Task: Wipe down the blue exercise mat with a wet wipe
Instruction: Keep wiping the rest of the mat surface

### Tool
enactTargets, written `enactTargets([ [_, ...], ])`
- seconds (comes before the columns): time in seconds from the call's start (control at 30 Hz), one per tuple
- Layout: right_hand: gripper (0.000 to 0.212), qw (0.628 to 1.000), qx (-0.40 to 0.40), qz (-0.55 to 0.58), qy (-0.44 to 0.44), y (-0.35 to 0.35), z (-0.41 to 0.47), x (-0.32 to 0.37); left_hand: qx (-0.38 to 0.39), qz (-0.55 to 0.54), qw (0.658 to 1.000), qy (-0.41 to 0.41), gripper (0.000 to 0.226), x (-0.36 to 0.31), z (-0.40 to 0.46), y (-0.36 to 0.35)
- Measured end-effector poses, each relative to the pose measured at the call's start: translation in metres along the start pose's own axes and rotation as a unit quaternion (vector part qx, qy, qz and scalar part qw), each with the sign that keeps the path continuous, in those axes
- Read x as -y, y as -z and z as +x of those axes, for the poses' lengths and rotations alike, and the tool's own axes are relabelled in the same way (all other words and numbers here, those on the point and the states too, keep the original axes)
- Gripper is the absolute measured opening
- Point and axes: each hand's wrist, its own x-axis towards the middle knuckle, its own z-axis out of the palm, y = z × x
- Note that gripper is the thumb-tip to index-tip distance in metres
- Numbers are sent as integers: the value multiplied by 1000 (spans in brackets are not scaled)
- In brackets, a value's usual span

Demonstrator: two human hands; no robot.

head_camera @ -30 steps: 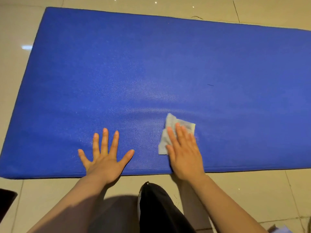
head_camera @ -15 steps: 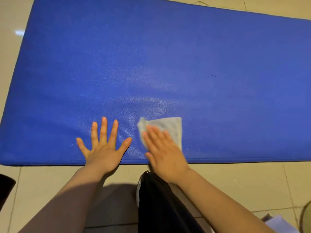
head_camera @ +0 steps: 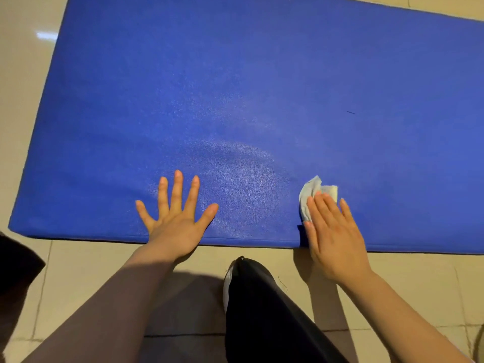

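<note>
Head view looks down on a blue exercise mat (head_camera: 262, 87), a thick rectangular pad with a fine pebbled, slightly glossy skin and a stitched seam along its near edge. It fills most of the frame; its upper edge and right end run out of the picture. A paler, shinier patch (head_camera: 243, 166) shows on the surface at centre, between and just above the hands.

At lower centre-left the left hand (head_camera: 175, 221) lies flat on the mat near its front edge, palm down, fingers straight and spread wide, thumb out to the right.

At lower right the right hand (head_camera: 335, 237) presses a wet wipe (head_camera: 310, 191) against the mat close to the near edge. Its fingers are straight and held close together, laid over the wipe. The wipe is a thin, crumpled, pale grey-white sheet; only its upper and left parts stick out past the fingertips, the rest is hidden under the hand.

Glossy beige floor tiles (head_camera: 78, 271) with thin grout lines surround the mat. A dark fabric-covered knee (head_camera: 262, 310) rises at bottom centre. A dark shape (head_camera: 15, 271) at lower left is cut off and cannot be identified.
</note>
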Motion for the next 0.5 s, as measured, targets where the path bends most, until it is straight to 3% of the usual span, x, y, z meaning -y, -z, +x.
enactTargets([
  [0.13,53,972,35,87,216,-10,7,66,-6,1,1000,3,67,0,0,-1],
  [0.2,50,955,48,102,274,-15,17,102,-8,-7,1000,3,65,0,0,0],
  [0.37,51,964,52,140,220,-14,2,89,-4,-22,1000,3,74,-1,-2,0],
  [0.5,53,987,45,125,93,-11,-38,26,-5,-8,1000,1,71,1,-2,0],
])
